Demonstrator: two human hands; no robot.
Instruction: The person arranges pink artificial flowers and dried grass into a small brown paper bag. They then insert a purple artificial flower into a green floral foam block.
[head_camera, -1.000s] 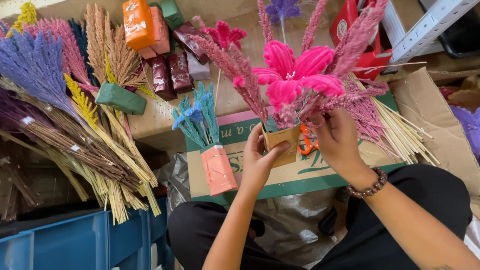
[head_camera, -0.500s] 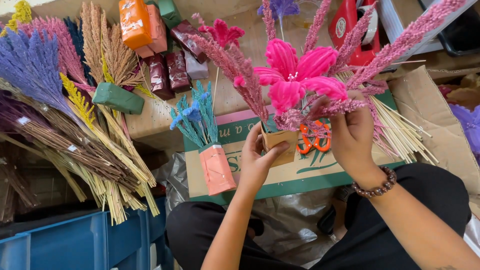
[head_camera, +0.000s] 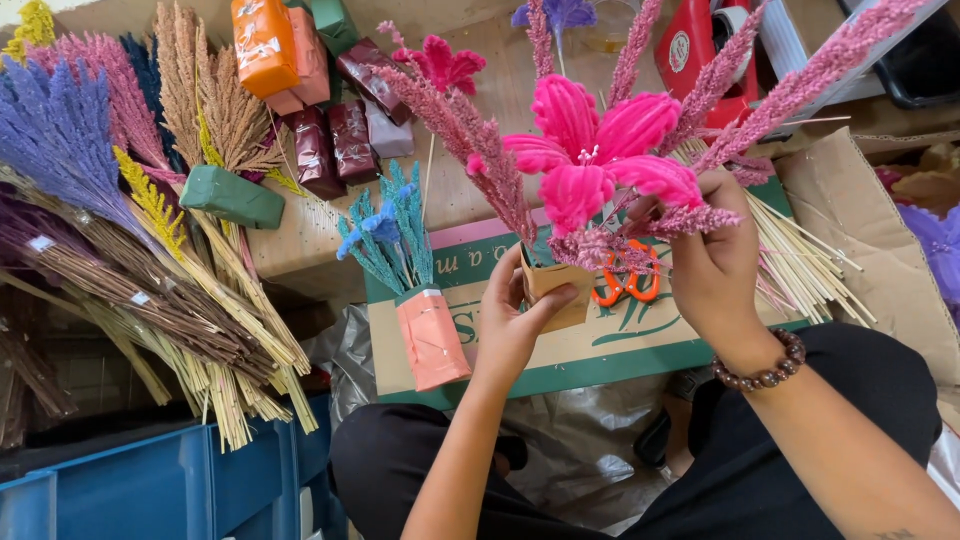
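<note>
My left hand grips a small tan paper-wrapped block that holds a flower arrangement. A big bright pink flower stands in it among dusty pink dried plumes. My right hand pinches the lower stems of several pink plumes right beside the block, and these fan up to the right. Orange-handled scissors lie on the cardboard box on my lap, under my right hand.
A pink wrapped block with blue sprigs stands on the box at left. Bundles of dyed dried grasses lie to the left above a blue crate. Wrapped blocks sit at the back, bare sticks at right.
My right hand has risen from the block's side and drawn the pink plumes up and to the right. The left hand keeps hold of the block.
</note>
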